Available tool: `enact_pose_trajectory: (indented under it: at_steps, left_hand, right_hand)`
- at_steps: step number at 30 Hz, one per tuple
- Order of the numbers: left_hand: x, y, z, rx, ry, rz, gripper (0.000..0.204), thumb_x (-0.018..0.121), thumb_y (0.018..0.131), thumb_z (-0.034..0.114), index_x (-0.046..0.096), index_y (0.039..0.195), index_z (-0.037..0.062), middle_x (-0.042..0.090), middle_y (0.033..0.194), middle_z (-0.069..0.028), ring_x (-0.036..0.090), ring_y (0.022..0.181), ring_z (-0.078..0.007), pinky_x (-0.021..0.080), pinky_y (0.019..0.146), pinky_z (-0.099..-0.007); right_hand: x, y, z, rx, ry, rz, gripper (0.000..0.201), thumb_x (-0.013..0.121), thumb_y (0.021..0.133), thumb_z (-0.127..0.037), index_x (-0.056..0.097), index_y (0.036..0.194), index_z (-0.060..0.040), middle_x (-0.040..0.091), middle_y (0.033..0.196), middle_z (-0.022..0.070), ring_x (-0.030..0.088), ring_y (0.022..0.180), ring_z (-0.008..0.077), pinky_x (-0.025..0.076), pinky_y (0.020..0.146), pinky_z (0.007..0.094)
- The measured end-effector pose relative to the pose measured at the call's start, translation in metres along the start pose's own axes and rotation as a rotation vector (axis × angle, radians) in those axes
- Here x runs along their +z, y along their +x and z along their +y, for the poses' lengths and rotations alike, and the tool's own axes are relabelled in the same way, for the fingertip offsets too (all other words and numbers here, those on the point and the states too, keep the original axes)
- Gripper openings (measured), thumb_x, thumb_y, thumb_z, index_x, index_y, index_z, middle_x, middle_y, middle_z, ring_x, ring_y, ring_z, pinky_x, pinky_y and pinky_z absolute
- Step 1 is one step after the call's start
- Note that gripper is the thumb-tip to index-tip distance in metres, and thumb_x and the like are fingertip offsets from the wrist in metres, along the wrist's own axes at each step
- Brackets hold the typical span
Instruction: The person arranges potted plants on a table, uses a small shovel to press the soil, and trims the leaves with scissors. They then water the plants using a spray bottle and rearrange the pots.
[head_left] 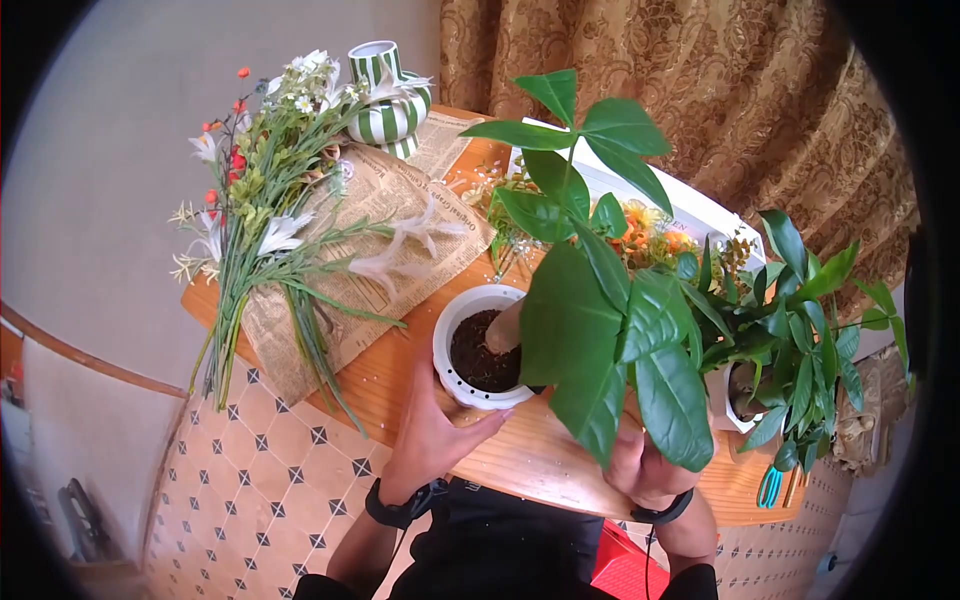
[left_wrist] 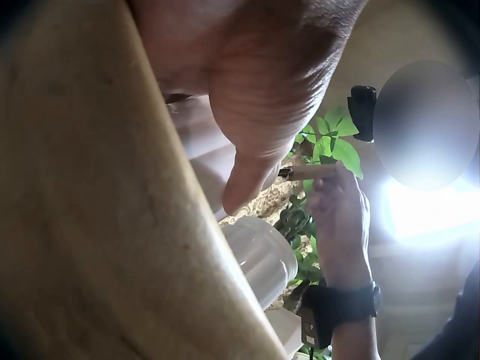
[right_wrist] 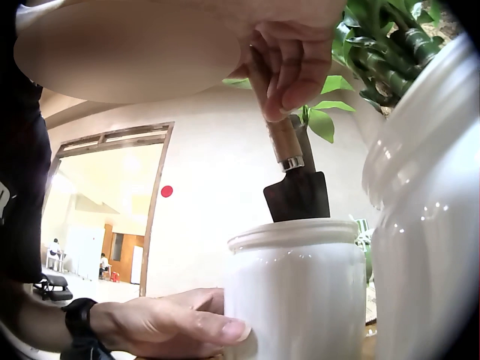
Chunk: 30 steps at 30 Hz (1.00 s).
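Observation:
A white pot [head_left: 443,345] with dark soil [head_left: 480,360] stands near the table's front edge. From the soil a thick stem [head_left: 506,328] rises to broad green leaves [head_left: 575,330]. My left hand [head_left: 430,440] holds the pot low on its left side, thumb along the front, other fingers partly hidden. My right hand [head_left: 645,470], partly behind leaves in the head view, grips the wooden handle of a small trowel [right_wrist: 298,196]. In the right wrist view the dark blade points down, its tip hidden behind the pot's rim.
Cut flowers [head_left: 240,240] lie on printed wrapping paper [head_left: 390,215] at left, beside a green-and-white striped vase [head_left: 385,125]. Another potted plant [head_left: 800,330] stands at right, near a turquoise object [head_left: 770,487]. Behind the leaves is a white box [head_left: 700,215] with orange flowers.

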<state>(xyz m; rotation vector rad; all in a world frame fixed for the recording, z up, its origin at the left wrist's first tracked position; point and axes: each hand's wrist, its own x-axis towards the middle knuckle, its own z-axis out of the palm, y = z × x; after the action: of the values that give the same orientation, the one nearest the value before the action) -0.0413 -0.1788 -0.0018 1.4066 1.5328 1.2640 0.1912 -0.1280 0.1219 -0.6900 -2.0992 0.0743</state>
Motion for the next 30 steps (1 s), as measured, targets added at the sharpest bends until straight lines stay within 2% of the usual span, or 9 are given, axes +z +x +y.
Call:
enact_pose_trajectory:
  at_steps: [6, 12, 15, 17, 21, 23, 27, 29, 30]
  left_hand:
    - [0.000, -0.003, -0.004, -0.015, 0.003, -0.002, 0.105, 0.092, 0.071, 0.018, 0.027, 0.150, -0.0049, 0.048, 0.140, -0.0227, 0.050, 0.132, -0.0324, 0.040, 0.112, -0.0423]
    - [0.001, -0.003, -0.005, -0.027, 0.005, -0.006, 0.104, 0.092, 0.071, 0.018, 0.027, 0.150, -0.0048, 0.048, 0.140, -0.0228, 0.050, 0.132, -0.0326, 0.041, 0.112, -0.0425]
    - [0.001, -0.004, -0.006, -0.033, 0.006, -0.007, 0.104, 0.092, 0.071, 0.018, 0.027, 0.150, -0.0047, 0.048, 0.140, -0.0229, 0.050, 0.132, -0.0327, 0.041, 0.111, -0.0425]
    - [0.001, -0.004, -0.007, -0.037, 0.006, -0.008, 0.104, 0.092, 0.071, 0.018, 0.027, 0.150, -0.0047, 0.048, 0.140, -0.0229, 0.050, 0.132, -0.0327, 0.041, 0.111, -0.0426]
    - [0.002, -0.004, -0.007, -0.044, 0.007, -0.011, 0.104, 0.092, 0.071, 0.018, 0.027, 0.150, -0.0046, 0.049, 0.140, -0.0230, 0.051, 0.132, -0.0329, 0.041, 0.111, -0.0427]
    - [0.002, -0.004, -0.008, -0.048, 0.008, -0.012, 0.104, 0.092, 0.071, 0.018, 0.028, 0.150, -0.0046, 0.049, 0.140, -0.0230, 0.051, 0.132, -0.0329, 0.041, 0.111, -0.0428]
    - [0.002, -0.005, -0.009, -0.055, 0.009, -0.012, 0.104, 0.092, 0.071, 0.017, 0.028, 0.150, -0.0045, 0.049, 0.140, -0.0231, 0.051, 0.132, -0.0331, 0.041, 0.111, -0.0429]
    - [0.001, -0.006, -0.010, -0.059, 0.009, -0.012, 0.104, 0.092, 0.071, 0.017, 0.028, 0.150, -0.0045, 0.049, 0.140, -0.0231, 0.051, 0.132, -0.0331, 0.041, 0.111, -0.0429]
    - [0.002, -0.006, -0.010, -0.061, 0.009, -0.012, 0.104, 0.092, 0.071, 0.017, 0.028, 0.150, -0.0045, 0.049, 0.140, -0.0231, 0.051, 0.132, -0.0332, 0.041, 0.111, -0.0430]
  right_hand:
    - [-0.009, 0.001, -0.005, 0.045, -0.014, -0.155, 0.058, 0.086, 0.067, -0.027, 0.068, 0.117, -0.0047, 0.068, 0.109, 0.0149, 0.070, 0.083, 0.0337, 0.056, 0.070, 0.0399]
    - [0.002, -0.013, 0.002, 0.102, 0.153, 0.052, 0.056, 0.086, 0.065, -0.027, 0.070, 0.115, -0.0078, 0.067, 0.111, 0.0136, 0.070, 0.088, 0.0321, 0.057, 0.073, 0.0401]
    - [-0.015, -0.004, -0.008, 0.299, 0.128, -0.189, 0.055, 0.087, 0.066, -0.028, 0.070, 0.114, -0.0083, 0.068, 0.111, 0.0139, 0.070, 0.090, 0.0305, 0.057, 0.073, 0.0405]
    - [-0.021, 0.009, -0.015, 0.120, 0.086, -0.171, 0.040, 0.060, 0.096, -0.013, 0.059, 0.129, 0.0104, 0.066, 0.123, 0.0201, 0.064, 0.116, 0.0285, 0.047, 0.102, 0.0386]
    - [-0.019, 0.005, -0.011, 0.208, 0.132, -0.265, 0.037, 0.061, 0.096, -0.013, 0.062, 0.125, 0.0099, 0.067, 0.121, 0.0200, 0.066, 0.114, 0.0301, 0.049, 0.100, 0.0393]
    - [-0.008, -0.001, -0.003, 0.066, 0.199, -0.094, 0.037, 0.061, 0.096, -0.013, 0.062, 0.124, 0.0104, 0.067, 0.121, 0.0204, 0.065, 0.113, 0.0314, 0.048, 0.100, 0.0405]
    - [-0.005, -0.003, -0.001, 0.036, 0.204, -0.044, 0.037, 0.061, 0.096, -0.012, 0.062, 0.125, 0.0106, 0.066, 0.123, 0.0222, 0.065, 0.114, 0.0332, 0.048, 0.101, 0.0420]
    - [-0.011, 0.011, -0.004, 0.008, 0.039, -0.158, 0.063, 0.090, 0.065, -0.020, 0.062, 0.115, 0.0050, 0.068, 0.100, 0.0164, 0.069, 0.074, 0.0325, 0.054, 0.067, 0.0392]
    - [-0.010, 0.010, -0.004, 0.008, 0.039, -0.158, 0.063, 0.090, 0.065, -0.020, 0.062, 0.115, 0.0050, 0.068, 0.100, 0.0164, 0.069, 0.074, 0.0325, 0.054, 0.067, 0.0392]
